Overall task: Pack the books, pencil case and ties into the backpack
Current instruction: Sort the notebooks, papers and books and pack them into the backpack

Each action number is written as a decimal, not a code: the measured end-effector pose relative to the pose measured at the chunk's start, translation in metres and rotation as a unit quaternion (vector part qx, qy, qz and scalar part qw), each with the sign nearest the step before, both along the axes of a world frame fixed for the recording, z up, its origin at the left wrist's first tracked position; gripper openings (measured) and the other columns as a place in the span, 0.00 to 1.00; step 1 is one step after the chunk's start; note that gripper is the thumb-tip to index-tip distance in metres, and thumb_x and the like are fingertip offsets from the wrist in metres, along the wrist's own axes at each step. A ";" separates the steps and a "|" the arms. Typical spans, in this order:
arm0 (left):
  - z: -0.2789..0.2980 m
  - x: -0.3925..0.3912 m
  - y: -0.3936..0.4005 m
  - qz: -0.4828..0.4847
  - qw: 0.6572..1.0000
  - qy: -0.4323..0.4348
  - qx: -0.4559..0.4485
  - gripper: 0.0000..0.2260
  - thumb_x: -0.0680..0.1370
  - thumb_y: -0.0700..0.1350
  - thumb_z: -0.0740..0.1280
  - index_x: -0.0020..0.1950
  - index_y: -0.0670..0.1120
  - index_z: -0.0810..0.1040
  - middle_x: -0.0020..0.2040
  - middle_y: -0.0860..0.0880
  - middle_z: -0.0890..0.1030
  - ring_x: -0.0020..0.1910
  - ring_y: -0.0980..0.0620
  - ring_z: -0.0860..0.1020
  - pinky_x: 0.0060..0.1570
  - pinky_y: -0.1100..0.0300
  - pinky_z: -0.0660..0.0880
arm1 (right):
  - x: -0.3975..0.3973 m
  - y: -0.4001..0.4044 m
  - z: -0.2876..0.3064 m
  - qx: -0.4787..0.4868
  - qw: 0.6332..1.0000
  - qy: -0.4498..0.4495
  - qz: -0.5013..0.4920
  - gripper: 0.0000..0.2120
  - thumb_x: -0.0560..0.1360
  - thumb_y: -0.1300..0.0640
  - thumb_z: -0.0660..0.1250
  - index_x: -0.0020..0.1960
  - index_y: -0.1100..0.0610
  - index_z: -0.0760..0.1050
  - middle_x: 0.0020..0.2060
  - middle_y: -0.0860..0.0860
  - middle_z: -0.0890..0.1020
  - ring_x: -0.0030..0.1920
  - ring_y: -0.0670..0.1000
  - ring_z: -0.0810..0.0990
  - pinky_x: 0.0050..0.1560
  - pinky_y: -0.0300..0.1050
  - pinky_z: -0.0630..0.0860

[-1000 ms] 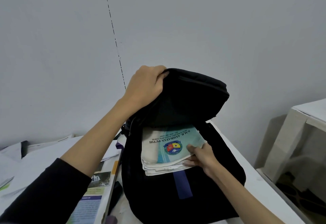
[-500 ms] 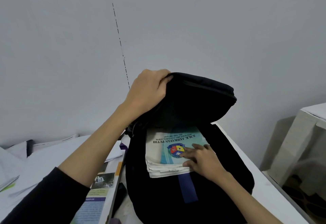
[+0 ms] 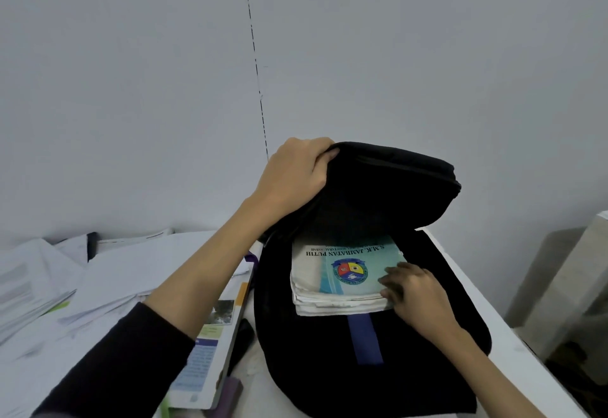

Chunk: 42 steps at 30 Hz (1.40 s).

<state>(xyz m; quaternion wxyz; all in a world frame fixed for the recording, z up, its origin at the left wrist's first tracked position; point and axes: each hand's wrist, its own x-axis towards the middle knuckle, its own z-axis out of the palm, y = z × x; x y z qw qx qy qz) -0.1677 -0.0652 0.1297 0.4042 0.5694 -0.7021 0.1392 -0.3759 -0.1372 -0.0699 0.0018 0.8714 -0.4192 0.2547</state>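
1. Partly packed, by the look of it: stack of exercise books (image 3: 342, 277) lying half inside the black backpack (image 3: 368, 352) at centre-right of the frame, near ends poking out of the mouth, far ends under the raised flap.
2. Left hand (image 3: 292, 174), above centre, grip closed on the top flap of the backpack, holding it up and open.
3. Right hand (image 3: 416, 292), right of centre, grip loose, fingers spread flat on the cover and right corner of the top book; pressing rather than clasping, apparently to push the stack deeper.
4. Left to do, judging from this: seat the stack fully; pack the large book (image 3: 214, 345) lying on the table (image 3: 513, 348) lower left of the backpack, touching its side.
5. Pencil case and ties not clearly identifiable; a dark object (image 3: 241, 338) and something purple (image 3: 232, 394) beside the large book, too obscured to name.
6. Loose papers (image 3: 49, 286) heaped at the left of the frame, well apart from the backpack.
7. Possible hindrance: flap drooping over the mouth if released; narrow opening around the stack.
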 end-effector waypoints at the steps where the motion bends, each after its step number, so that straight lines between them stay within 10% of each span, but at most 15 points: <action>1: -0.005 0.000 0.002 0.006 1.000 0.004 0.010 0.12 0.80 0.44 0.58 0.47 0.41 0.79 0.33 0.49 0.78 0.34 0.49 0.73 0.36 0.58 0.66 | 0.001 0.005 0.002 -0.026 0.999 -0.020 0.007 0.12 0.55 0.61 0.82 0.35 0.54 0.83 0.37 0.50 0.85 0.42 0.56 0.84 0.41 0.48 0.80; 10: -0.083 0.023 0.036 -0.010 0.965 0.117 0.233 0.10 0.79 0.48 0.63 0.39 0.50 0.77 0.34 0.51 0.79 0.35 0.53 0.77 0.41 0.54 0.73 | 0.021 0.057 0.080 -0.274 0.910 -0.307 0.037 0.07 0.71 0.63 0.67 0.44 0.64 0.82 0.40 0.58 0.79 0.44 0.53 0.71 0.47 0.43 0.69; 16: -0.133 0.055 0.087 -0.037 0.898 0.211 0.386 0.09 0.77 0.49 0.67 0.52 0.46 0.81 0.36 0.55 0.80 0.32 0.64 0.77 0.40 0.68 0.75 | 0.066 0.072 0.061 -0.167 0.967 -0.170 0.087 0.12 0.72 0.52 0.60 0.38 0.55 0.80 0.35 0.46 0.80 0.39 0.50 0.77 0.48 0.45 0.64; 25: -0.164 0.207 0.213 0.207 0.903 0.294 0.234 0.06 0.77 0.44 0.67 0.44 0.53 0.81 0.42 0.60 0.82 0.43 0.62 0.78 0.44 0.74 0.70 | 0.205 0.125 0.034 -0.024 0.967 -0.067 0.243 0.01 0.68 0.54 0.70 0.39 0.50 0.78 0.35 0.42 0.80 0.37 0.47 0.77 0.40 0.42 0.69; 28: -0.179 0.250 0.246 0.270 0.887 0.292 0.235 0.05 0.77 0.42 0.67 0.48 0.53 0.79 0.50 0.56 0.79 0.49 0.60 0.75 0.46 0.75 0.68 | 0.269 0.138 0.029 -0.017 0.965 0.033 0.258 0.14 0.70 0.57 0.65 0.55 0.53 0.77 0.50 0.47 0.80 0.51 0.53 0.79 0.49 0.50 0.72; 33: -0.201 0.305 0.289 0.306 0.889 0.160 0.302 0.18 0.78 0.53 0.61 0.64 0.46 0.75 0.65 0.50 0.73 0.65 0.50 0.71 0.61 0.66 0.63 | 0.352 0.142 0.008 0.016 0.965 0.179 0.194 0.30 0.78 0.58 0.58 0.76 0.51 0.50 0.76 0.49 0.54 0.75 0.53 0.54 0.72 0.53 0.52; 37: -0.214 0.314 0.305 0.269 0.914 0.082 0.291 0.31 0.75 0.63 0.45 0.72 0.51 0.68 0.73 0.54 0.66 0.72 0.54 0.63 0.67 0.66 0.56 | 0.381 0.132 -0.001 0.010 0.968 0.129 0.216 0.24 0.72 0.66 0.65 0.67 0.55 0.71 0.64 0.55 0.75 0.60 0.58 0.75 0.60 0.51 0.70; 42: -0.207 0.330 0.302 0.202 0.923 0.127 0.303 0.16 0.81 0.47 0.58 0.69 0.48 0.70 0.70 0.52 0.68 0.70 0.54 0.65 0.65 0.68 0.58 | 0.392 0.147 0.036 -0.012 0.983 -0.079 0.168 0.18 0.63 0.72 0.66 0.52 0.63 0.81 0.45 0.60 0.84 0.40 0.62 0.82 0.39 0.53 0.78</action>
